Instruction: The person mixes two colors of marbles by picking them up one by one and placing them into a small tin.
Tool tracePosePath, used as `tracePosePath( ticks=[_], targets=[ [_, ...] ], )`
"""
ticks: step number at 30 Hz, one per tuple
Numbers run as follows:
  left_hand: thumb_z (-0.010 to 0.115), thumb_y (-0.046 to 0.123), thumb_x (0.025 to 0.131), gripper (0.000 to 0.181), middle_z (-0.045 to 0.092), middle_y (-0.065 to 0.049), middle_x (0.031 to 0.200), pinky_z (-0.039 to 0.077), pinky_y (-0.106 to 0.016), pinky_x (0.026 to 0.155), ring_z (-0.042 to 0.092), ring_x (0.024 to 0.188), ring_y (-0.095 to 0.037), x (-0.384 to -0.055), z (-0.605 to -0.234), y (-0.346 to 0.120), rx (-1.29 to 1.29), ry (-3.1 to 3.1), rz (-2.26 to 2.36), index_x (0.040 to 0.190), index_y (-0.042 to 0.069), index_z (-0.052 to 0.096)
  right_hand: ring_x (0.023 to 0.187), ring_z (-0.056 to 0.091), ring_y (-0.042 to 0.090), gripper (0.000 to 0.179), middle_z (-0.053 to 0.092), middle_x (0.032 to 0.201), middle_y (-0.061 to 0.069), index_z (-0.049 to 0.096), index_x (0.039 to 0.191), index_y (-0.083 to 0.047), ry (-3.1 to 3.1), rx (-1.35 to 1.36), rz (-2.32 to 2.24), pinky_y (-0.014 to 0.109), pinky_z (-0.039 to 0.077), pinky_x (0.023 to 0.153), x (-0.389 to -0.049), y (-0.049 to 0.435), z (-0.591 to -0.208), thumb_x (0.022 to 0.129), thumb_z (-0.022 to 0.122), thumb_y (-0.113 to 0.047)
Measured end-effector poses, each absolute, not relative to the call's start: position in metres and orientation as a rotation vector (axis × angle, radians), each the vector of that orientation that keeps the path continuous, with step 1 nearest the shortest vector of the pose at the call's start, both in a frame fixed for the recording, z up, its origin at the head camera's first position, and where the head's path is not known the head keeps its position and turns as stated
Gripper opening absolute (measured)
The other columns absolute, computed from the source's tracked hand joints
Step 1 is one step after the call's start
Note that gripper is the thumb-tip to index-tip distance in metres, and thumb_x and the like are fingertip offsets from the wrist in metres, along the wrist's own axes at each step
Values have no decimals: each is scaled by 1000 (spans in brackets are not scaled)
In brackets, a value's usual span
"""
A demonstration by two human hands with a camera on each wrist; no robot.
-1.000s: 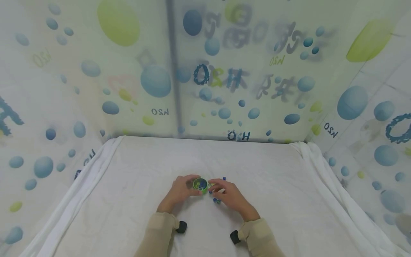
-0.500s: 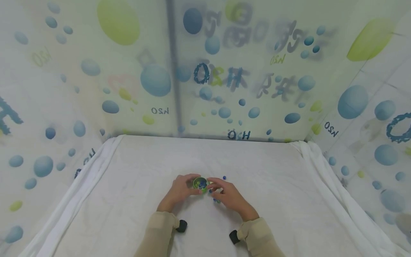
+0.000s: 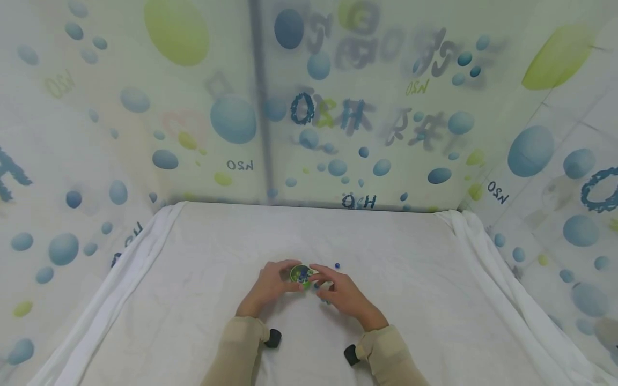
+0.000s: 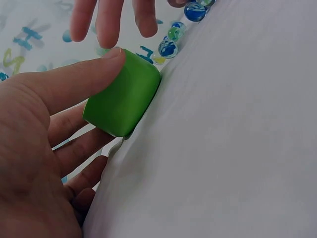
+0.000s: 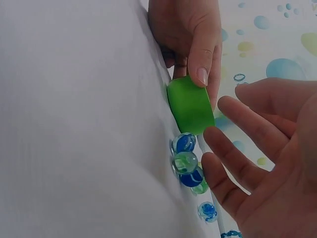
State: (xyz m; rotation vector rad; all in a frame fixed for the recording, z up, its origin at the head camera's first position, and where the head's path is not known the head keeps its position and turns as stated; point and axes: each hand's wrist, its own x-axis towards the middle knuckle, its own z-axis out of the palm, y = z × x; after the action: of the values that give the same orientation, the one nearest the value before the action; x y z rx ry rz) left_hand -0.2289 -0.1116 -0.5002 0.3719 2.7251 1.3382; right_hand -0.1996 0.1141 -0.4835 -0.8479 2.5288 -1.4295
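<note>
My left hand [image 3: 270,283] holds a small green bowl [image 4: 126,94] upright on the white cloth, its thumb on the near side and fingers around the far side. Blue and green glass marbles [image 3: 302,275] lie inside the bowl. At the bowl's right rim hovers my right hand [image 3: 344,292], its fingers loosely bent. In the right wrist view its thumb and fingertips [image 5: 213,135] stand apart, and no marble shows between them. Several loose marbles [image 5: 185,162] rest on the cloth beside the bowl, beneath the right hand, which partly hides them in the head view.
One blue marble [image 3: 337,266] lies apart, beyond the right hand. White cloth [image 3: 232,230] covers the table. A printed curtain [image 3: 318,107] with blue and green bubbles stands behind and along both sides. Black wrist devices [image 3: 273,338] sit at both sleeve cuffs.
My right hand has shifted slightly left, its fingertips moving from beside the bowl to over its right rim. The left hand and bowl stay in place.
</note>
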Motion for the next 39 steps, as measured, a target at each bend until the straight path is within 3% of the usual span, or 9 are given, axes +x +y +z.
tracePosePath(
  ticks=[12,22,39],
  targets=[
    [86,36,71,60,58,-9,133,24,-63,105,41,123,-36,-229,-500,-112,346,2726,1323,125,21,66,103,61,33,54,67,118,12,47,140,-3,2507,-857,-1506,32,49,74,-201,117,-480,89,64,2],
    [86,34,71,59,58,-7,132,24,-61,105,41,123,-34,-230,-502,-112,338,2728,1310,125,23,66,105,61,23,46,66,118,9,54,136,-6,2577,-770,-1430,37,50,83,-203,123,-476,91,62,-3],
    [85,34,72,59,55,-10,136,23,-59,108,40,127,-36,-230,-500,-112,324,2714,1297,126,22,65,101,60,18,41,66,113,3,59,131,-11,2659,-580,-1412,38,49,84,-208,143,-469,91,65,-5]
  ],
)
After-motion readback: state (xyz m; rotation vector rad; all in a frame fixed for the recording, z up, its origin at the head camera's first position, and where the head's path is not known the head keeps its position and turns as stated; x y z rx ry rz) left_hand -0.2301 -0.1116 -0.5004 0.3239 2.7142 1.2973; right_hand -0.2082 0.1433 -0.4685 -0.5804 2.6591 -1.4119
